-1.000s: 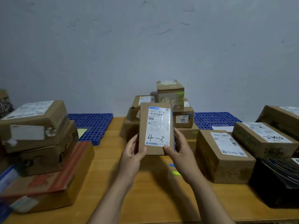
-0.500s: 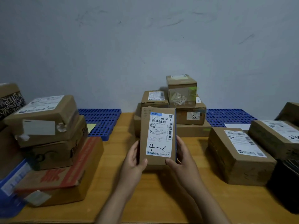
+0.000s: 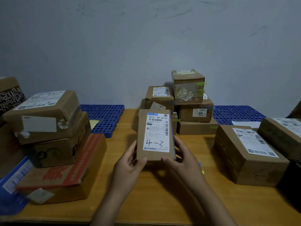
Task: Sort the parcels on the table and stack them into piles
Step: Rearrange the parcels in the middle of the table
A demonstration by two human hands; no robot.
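Both hands grasp one flat parcel (image 3: 154, 134), upright above the middle of the table (image 3: 162, 196), label "4-3" facing the camera. The left hand (image 3: 128, 165) curls round its lower left edge, the right hand (image 3: 184, 160) round its lower right. All boxes are sealed, so their contents can't be told. Left pile (image 3: 48, 136) is three high; back pile (image 3: 192, 101) stands by the wall.

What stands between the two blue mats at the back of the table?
In the head view, a pile of brown parcels stands between the left blue mat and the right blue mat.
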